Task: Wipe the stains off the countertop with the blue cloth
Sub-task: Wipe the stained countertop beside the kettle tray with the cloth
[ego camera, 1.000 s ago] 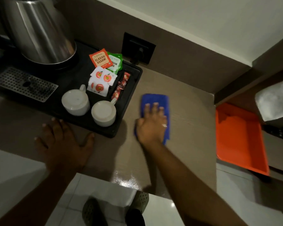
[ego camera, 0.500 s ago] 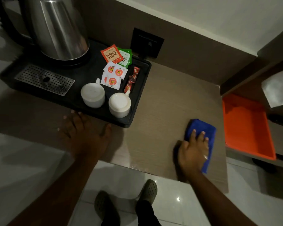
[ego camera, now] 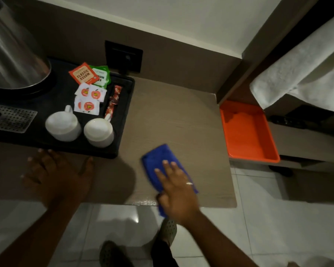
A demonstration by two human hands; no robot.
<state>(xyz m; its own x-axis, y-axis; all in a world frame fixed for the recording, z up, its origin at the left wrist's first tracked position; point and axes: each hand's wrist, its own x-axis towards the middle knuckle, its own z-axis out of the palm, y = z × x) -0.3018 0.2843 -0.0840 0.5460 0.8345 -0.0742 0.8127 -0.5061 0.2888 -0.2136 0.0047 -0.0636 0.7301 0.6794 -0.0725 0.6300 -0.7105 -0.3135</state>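
The steel kettle [ego camera: 14, 53] at 10 o'clock is cut off by the top and left borders, and the perforated drip grille [ego camera: 10, 120] runs off the left edge. Any stains on the tabletop [ego camera: 174, 116] are too faint to make out in the dim light. On the black tray [ego camera: 123, 120], an orange sachet [ego camera: 83, 73] reads "CLASSIC ASSAM"; the green sachet [ego camera: 102, 76] behind it is half covered, showing only "...IUM". The white packets [ego camera: 89, 101] carry a red apple mark whose lettering is too small to read, and the print on the red sticks [ego camera: 113, 101] is unclear. Two white cups [ego camera: 63, 125] stand upside down at the tray's near edge. The blue cloth [ego camera: 160, 160] lies at 6 o'clock on the tabletop, its near end hanging over the front edge. The right hand [ego camera: 176, 186] lies flat on it with fingers spread, pressing rather than gripping, a ring on one finger. The left hand [ego camera: 60, 174], at 8 o'clock, rests open and flat on the tabletop, fingertips just beside the tray's rim. Bare tabletop stretches from the cloth toward 12 and 2 o'clock up to the wall socket [ego camera: 123, 56] and the right edge; beyond that edge sit an orange tray [ego camera: 247, 132] and a white towel [ego camera: 305, 62], cut off at right.
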